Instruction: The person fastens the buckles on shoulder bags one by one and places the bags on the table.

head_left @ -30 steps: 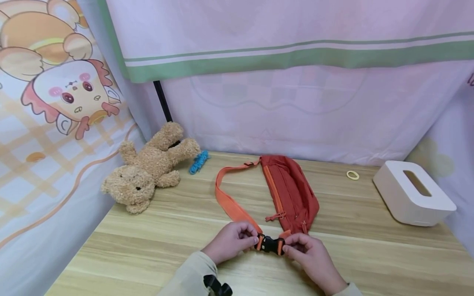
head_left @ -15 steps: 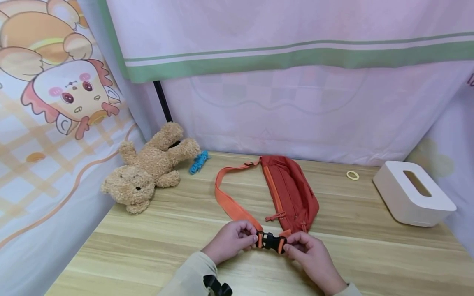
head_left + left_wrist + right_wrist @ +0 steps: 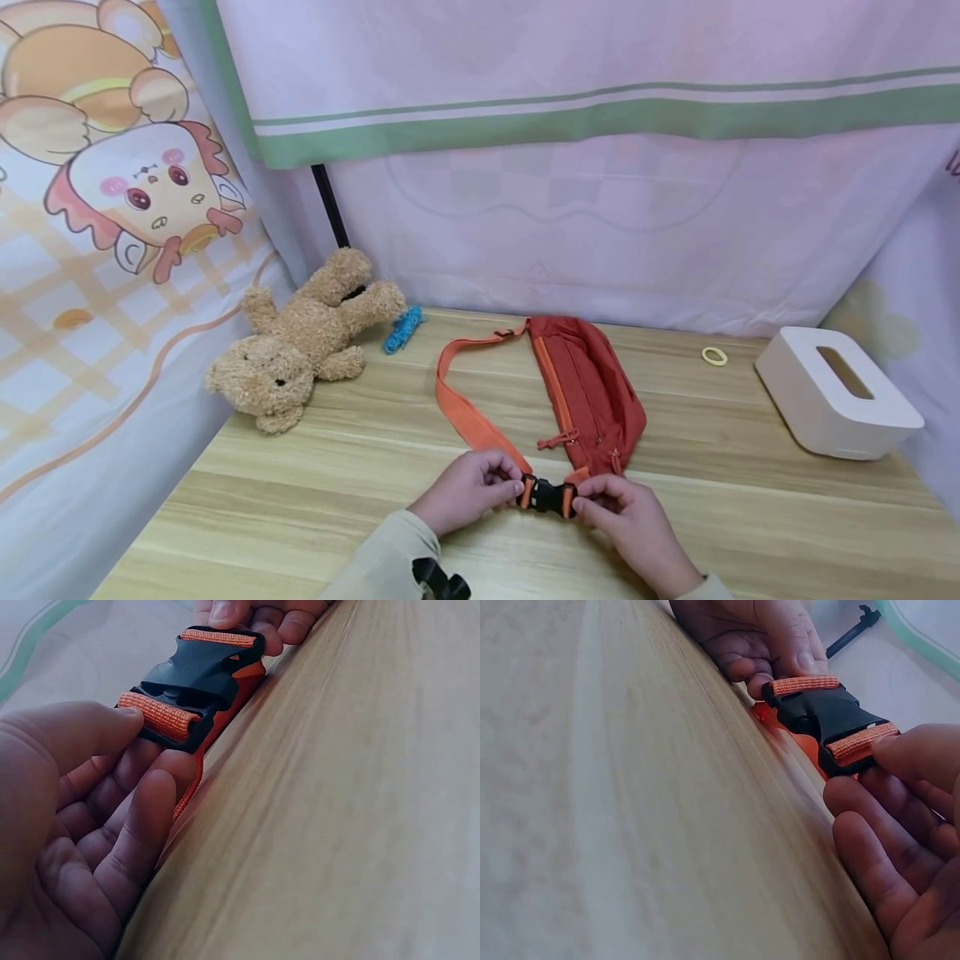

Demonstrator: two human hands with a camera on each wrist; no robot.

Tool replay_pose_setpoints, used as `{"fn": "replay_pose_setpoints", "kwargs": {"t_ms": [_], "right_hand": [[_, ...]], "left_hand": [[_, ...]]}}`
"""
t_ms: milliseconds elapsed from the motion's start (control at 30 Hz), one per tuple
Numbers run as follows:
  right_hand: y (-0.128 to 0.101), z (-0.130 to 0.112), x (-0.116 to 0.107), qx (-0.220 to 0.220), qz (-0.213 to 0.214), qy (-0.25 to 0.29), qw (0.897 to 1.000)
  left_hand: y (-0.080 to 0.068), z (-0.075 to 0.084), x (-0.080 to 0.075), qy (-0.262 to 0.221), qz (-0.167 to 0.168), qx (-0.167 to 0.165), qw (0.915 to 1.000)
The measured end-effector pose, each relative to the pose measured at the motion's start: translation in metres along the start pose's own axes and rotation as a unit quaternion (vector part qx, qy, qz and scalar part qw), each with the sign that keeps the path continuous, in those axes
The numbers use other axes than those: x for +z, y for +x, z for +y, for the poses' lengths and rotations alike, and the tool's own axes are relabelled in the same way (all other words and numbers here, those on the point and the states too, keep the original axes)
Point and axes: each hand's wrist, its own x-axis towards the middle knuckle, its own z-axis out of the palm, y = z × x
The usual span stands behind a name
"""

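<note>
A red waist bag [image 3: 588, 387] lies on the wooden table, its orange strap [image 3: 463, 408] looping out to the left. At the near end is the strap's black side-release buckle [image 3: 550, 497], its two halves joined. My left hand [image 3: 474, 490] pinches the left end of the buckle between thumb and fingers; my right hand [image 3: 633, 523] pinches the right end. In the left wrist view, orange webbing threads through both ends of the buckle [image 3: 193, 671]. From the right wrist, the buckle [image 3: 826, 712] appears tilted, close over the tabletop.
At the back left a brown teddy bear [image 3: 300, 333] lies on its back, beside a blue bundle of cord [image 3: 403, 329]. A pale yellow ring [image 3: 714, 356] and a white tissue box [image 3: 840, 392] are on the right. Curtains hang behind the table [image 3: 300, 500].
Half a second ago the buckle sat slightly higher and further right; it has moved a little down and left, back near its earlier spot. Both hands keep their pinch.
</note>
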Motion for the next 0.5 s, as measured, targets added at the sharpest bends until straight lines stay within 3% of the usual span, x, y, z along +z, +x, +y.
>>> {"fn": "replay_pose_setpoints", "kwargs": {"t_ms": [333,500], "right_hand": [[-0.0008,0.0016,0.0006,-0.02,0.005,0.011,1.0],[-0.0007,0.0011,0.0008,-0.015,0.006,0.009,1.0]], "left_hand": [[-0.0012,0.0011,-0.0003,-0.013,0.009,-0.004,0.9999],[-0.0011,0.0002,0.0002,-0.02,0.009,0.012,0.9997]]}}
